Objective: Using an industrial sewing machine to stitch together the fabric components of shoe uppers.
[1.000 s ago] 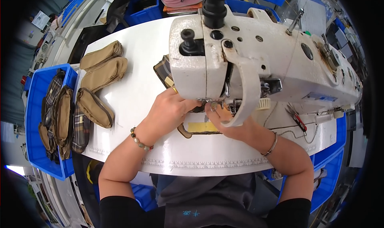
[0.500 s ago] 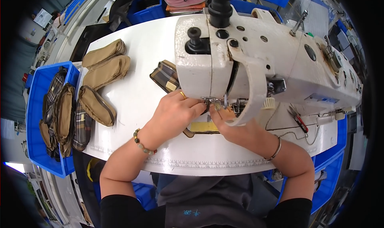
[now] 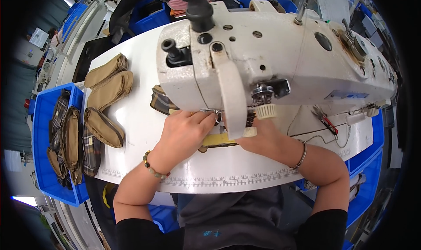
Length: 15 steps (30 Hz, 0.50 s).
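A white sewing machine (image 3: 289, 52) stands over the table, its head close above my hands. My left hand (image 3: 186, 129) has its fingers bent together beside the presser foot, pressing on a plaid and tan fabric piece (image 3: 162, 101) that runs under the machine head. A yellow strip (image 3: 218, 140) on the work shows between my hands, along the near edge. My right hand (image 3: 263, 133) is on the other side of the needle area; the machine's white lever and a knob cover its fingertips. The stitching point itself is mostly hidden.
Stacked tan fabric pieces (image 3: 112, 90) and a tan pouch-shaped piece (image 3: 104, 127) lie at the left. A blue bin (image 3: 39, 140) there holds more plaid and tan pieces. Red-handled thread snips (image 3: 326, 121) and loose cord lie right of the machine. A printed ruler (image 3: 210, 181) follows the front edge.
The view has shifted, so the machine sits further left in the picture. Both hands stay at the needle area, and the lever now covers more of my right fingers.
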Each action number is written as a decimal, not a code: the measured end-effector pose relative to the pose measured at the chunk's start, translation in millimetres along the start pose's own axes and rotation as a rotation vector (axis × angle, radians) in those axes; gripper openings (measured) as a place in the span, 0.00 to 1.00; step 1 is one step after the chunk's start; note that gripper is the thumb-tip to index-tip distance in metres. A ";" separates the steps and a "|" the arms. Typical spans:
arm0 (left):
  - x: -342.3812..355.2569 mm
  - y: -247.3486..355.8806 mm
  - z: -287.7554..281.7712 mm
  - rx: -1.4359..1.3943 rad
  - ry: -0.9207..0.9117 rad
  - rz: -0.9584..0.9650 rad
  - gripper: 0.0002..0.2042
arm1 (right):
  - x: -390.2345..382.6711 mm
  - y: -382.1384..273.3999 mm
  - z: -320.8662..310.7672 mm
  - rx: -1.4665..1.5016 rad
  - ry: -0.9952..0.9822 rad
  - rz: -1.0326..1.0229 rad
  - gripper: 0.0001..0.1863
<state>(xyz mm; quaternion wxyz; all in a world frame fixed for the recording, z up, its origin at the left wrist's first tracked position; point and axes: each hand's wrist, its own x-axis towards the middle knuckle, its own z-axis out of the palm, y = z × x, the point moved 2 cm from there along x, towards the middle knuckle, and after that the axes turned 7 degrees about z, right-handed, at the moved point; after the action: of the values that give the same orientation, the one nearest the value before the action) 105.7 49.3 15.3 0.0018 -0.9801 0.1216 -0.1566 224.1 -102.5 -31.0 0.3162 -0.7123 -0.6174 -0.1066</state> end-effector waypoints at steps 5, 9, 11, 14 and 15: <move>-1.0 1.9 -3.8 0.019 0.005 0.031 0.12 | -3.4 3.4 3.8 0.008 0.007 0.029 0.02; -1.7 0.8 -1.6 0.041 0.092 0.076 0.12 | 0.5 -3.2 9.4 0.058 -0.087 0.075 0.04; -1.7 -1.0 -0.9 0.037 0.119 0.068 0.12 | -0.5 -5.5 13.6 0.069 -0.077 0.097 0.05; -5.4 -3.8 2.2 0.036 0.121 0.062 0.12 | -1.9 -4.7 17.7 0.136 0.033 0.144 0.06; -6.9 -4.4 3.0 0.042 0.096 0.061 0.13 | 0.0 -6.4 14.7 0.087 0.010 0.081 0.06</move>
<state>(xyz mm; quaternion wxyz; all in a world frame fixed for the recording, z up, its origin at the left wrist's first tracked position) 101.3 55.1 10.5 0.0211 -0.9671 0.1479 -0.2058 214.6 -93.7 -40.3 0.3541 -0.7218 -0.5905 -0.0706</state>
